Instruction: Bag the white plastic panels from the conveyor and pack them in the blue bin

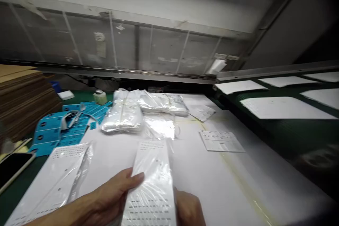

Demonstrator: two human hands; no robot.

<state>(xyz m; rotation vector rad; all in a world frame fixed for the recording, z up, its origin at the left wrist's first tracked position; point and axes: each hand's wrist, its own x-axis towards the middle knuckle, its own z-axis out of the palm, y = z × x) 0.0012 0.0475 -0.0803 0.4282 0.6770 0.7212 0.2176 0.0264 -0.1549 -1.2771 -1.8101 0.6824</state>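
My left hand (111,194) grips a long white packet in clear plastic (152,180) by its left edge, thumb on top. My right hand (189,210) is under the packet's lower right side, mostly hidden, fingers curled against it. The packet is held just above the white table sheet (212,180), with rows of dark print near both ends. A second similar flat white packet (57,176) lies on the table to the left of my left hand.
Bundles of clear plastic bags (137,111) lie at the table's middle back. Blue labels (63,125) are spread at left, next to a cardboard stack (23,95) and a phone (13,169). Printed sheets (221,141) lie at right. A small bottle (100,97) stands behind.
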